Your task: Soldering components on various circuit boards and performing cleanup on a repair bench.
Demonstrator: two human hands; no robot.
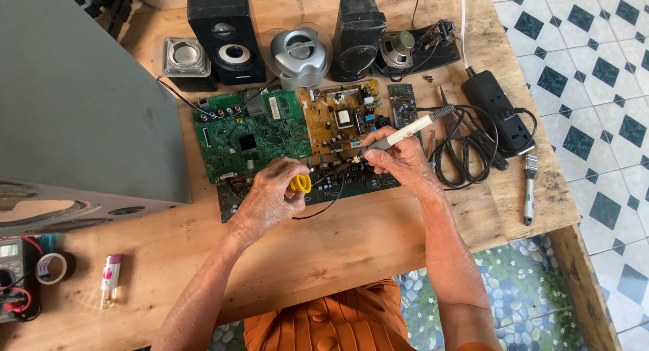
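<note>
Between the two sets of fingers, on the wooden worktop [378, 236], lies a long dark circuit board [338, 182]. The right hand [399, 161] has its fingers closed around a soldering iron [405, 131], held like a pen, its tip slanting down to the left onto the board just beside the fingertips. The left hand [270, 199] pinches a small yellow spool [301, 183], fingers curled shut on it, with a thin black wire [324, 209] looping out beneath. Just beyond the left fingers sits a green circuit board [243, 138]; beyond the right fingers, a tan one [338, 118]. Further back stand several speakers [226, 30]. Right of the right fingers lie scissors [453, 121] and a black power strip [497, 107].
</note>
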